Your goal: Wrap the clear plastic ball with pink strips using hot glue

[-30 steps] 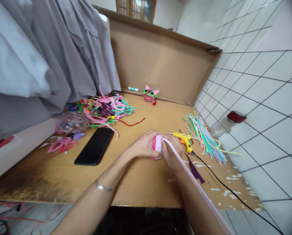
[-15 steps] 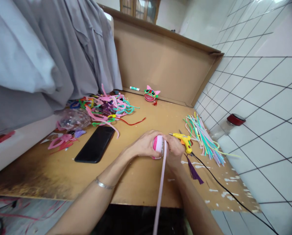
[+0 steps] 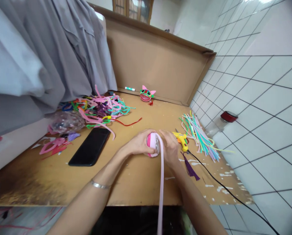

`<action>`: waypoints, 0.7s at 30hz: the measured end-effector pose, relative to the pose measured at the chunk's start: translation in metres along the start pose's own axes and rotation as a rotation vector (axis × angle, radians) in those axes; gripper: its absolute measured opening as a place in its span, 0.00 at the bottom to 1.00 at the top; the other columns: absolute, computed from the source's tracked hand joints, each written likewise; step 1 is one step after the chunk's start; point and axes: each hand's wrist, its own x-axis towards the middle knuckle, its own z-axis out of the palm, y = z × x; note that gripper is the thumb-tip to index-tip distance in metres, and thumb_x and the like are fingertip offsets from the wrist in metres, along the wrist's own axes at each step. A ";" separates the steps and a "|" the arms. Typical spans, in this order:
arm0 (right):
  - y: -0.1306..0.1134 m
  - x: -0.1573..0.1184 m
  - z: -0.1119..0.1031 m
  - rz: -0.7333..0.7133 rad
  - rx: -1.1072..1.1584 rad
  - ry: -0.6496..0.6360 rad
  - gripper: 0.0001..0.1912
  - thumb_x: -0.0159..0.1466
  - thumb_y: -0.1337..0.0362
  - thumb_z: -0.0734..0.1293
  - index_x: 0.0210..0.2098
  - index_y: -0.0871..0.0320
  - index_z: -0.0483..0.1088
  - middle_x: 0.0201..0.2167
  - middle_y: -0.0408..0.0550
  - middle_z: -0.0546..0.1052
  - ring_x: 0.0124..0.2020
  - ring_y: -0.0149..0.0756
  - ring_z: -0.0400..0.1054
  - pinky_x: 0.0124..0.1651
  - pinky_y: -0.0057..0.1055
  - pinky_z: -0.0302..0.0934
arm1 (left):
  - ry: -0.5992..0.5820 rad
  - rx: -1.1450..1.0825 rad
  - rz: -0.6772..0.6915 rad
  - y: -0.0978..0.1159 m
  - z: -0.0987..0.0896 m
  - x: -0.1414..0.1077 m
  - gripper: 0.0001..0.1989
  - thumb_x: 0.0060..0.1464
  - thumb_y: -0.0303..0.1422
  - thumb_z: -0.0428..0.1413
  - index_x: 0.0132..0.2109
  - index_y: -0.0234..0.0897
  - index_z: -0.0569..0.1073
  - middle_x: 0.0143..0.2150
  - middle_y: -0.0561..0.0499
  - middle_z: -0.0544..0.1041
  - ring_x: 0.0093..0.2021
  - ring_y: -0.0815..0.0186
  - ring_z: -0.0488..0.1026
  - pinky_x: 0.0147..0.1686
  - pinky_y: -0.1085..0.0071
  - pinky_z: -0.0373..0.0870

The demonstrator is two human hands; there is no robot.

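Your pale lilac chenille stem point(image 3: 162, 182) is what has just changed: its loose length ran out across your right forearm point(image 3: 197, 199) a second ago, and now it arches over the near edge of the wrapped clear ball point(image 3: 153, 143) and drops toward 6 o'clock, between your forearms. That seems to leave the hanging length clear of your right forearm, with the bend beside your right fingers.

Your left hand point(image 3: 138, 143) is clamped around the 9 o'clock side of the ball, which sits between your hands, banded in bright pink and pale lilac with a clear part showing at 3 o'clock. Your right hand point(image 3: 170, 147) is curled just beyond the stem at 3 o'clock; whether its fingers pinch anything, I cannot tell.

From the ball, the yellow glue gun point(image 3: 184, 145) lies at 3 o'clock near your right hand, the purple tassel point(image 3: 190, 168) at 4 o'clock, the black smartphone point(image 3: 89, 147) at 9 o'clock, and the pink-eared animal-face ornament point(image 3: 146, 96) at 12 o'clock near the cardboard wall point(image 3: 155, 62).
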 end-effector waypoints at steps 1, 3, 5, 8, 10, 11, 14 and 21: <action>0.004 0.003 -0.001 0.028 -0.028 0.007 0.15 0.64 0.67 0.59 0.46 0.57 0.72 0.40 0.53 0.78 0.43 0.42 0.72 0.47 0.39 0.66 | -0.003 -0.011 -0.028 -0.002 -0.001 0.000 0.33 0.34 0.34 0.65 0.52 0.36 0.69 0.45 0.49 0.74 0.43 0.58 0.72 0.47 0.62 0.71; 0.015 0.011 -0.004 0.119 -0.094 0.033 0.17 0.62 0.69 0.58 0.48 0.58 0.71 0.41 0.54 0.78 0.43 0.42 0.71 0.47 0.39 0.65 | -0.006 -0.036 -0.100 -0.005 -0.003 0.001 0.35 0.34 0.35 0.65 0.53 0.35 0.68 0.45 0.48 0.74 0.42 0.59 0.72 0.46 0.62 0.71; 0.028 0.018 -0.008 0.240 -0.201 0.053 0.19 0.59 0.69 0.58 0.49 0.60 0.70 0.41 0.55 0.77 0.41 0.42 0.70 0.47 0.40 0.64 | -0.010 -0.113 -0.155 -0.007 -0.006 0.001 0.37 0.34 0.35 0.65 0.54 0.35 0.67 0.44 0.49 0.74 0.42 0.59 0.72 0.45 0.63 0.71; 0.044 0.020 -0.017 0.368 -0.496 -0.028 0.17 0.60 0.62 0.61 0.45 0.65 0.71 0.42 0.62 0.75 0.45 0.50 0.69 0.48 0.45 0.62 | -0.029 -0.283 -0.168 -0.012 -0.010 0.002 0.37 0.34 0.37 0.65 0.55 0.35 0.65 0.42 0.50 0.75 0.41 0.61 0.73 0.42 0.66 0.72; 0.050 0.015 -0.023 0.462 -0.683 -0.156 0.19 0.62 0.57 0.63 0.43 0.67 0.71 0.41 0.67 0.75 0.45 0.54 0.69 0.47 0.47 0.62 | -0.050 -0.325 -0.169 -0.015 -0.012 0.002 0.37 0.35 0.38 0.65 0.54 0.35 0.65 0.40 0.51 0.75 0.39 0.62 0.73 0.40 0.67 0.72; 0.051 0.012 -0.025 0.510 -0.748 -0.226 0.21 0.62 0.54 0.64 0.43 0.68 0.71 0.41 0.69 0.75 0.44 0.55 0.70 0.45 0.47 0.62 | -0.054 -0.319 -0.173 -0.016 -0.012 0.003 0.36 0.35 0.38 0.65 0.54 0.35 0.65 0.40 0.51 0.75 0.39 0.62 0.73 0.40 0.68 0.72; 0.054 0.002 -0.030 0.606 -0.844 -0.376 0.27 0.62 0.48 0.64 0.43 0.71 0.71 0.41 0.71 0.75 0.41 0.54 0.72 0.43 0.45 0.63 | -0.042 -0.302 -0.182 -0.017 -0.011 0.003 0.36 0.34 0.37 0.66 0.53 0.37 0.66 0.40 0.52 0.75 0.38 0.63 0.72 0.39 0.69 0.72; 0.066 -0.002 -0.025 0.750 -0.800 -0.508 0.30 0.61 0.49 0.65 0.47 0.72 0.70 0.44 0.68 0.75 0.42 0.53 0.74 0.39 0.38 0.65 | -0.042 -0.364 -0.179 -0.008 -0.007 0.001 0.36 0.34 0.36 0.66 0.52 0.35 0.64 0.40 0.51 0.74 0.38 0.65 0.72 0.38 0.71 0.72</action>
